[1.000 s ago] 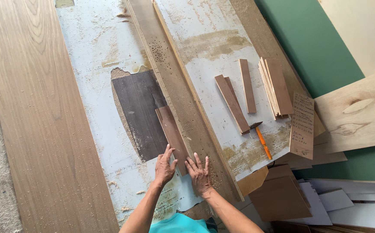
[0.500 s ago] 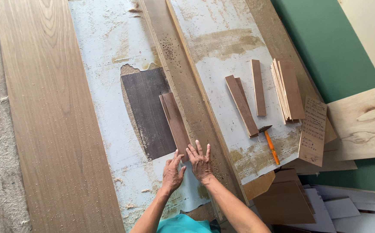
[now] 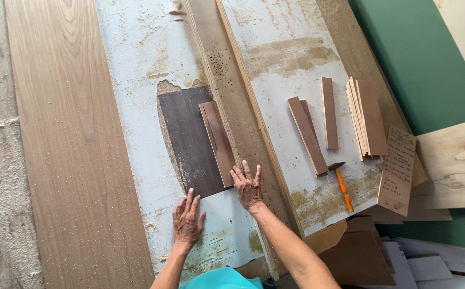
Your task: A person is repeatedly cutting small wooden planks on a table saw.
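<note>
A dark brown veneer sheet lies flat on the dusty white worktop. On its right edge rests a narrow reddish-brown wood strip, set against a long wooden rail with small holes. My left hand lies flat, fingers spread, on the worktop just below the dark sheet's near edge. My right hand is flat with fingers apart at the near end of the strip, on the rail. Neither hand grips anything.
A wide light-oak board lies to the left. Right of the rail lie two loose wood strips, a stack of strips, an orange-handled tool and a written-on scrap board. Offcuts pile at the bottom right.
My view has shifted, so the bench sits lower and to the right in frame. Both hands have slid forward up to the near ends of the dark sheet and the strip.
</note>
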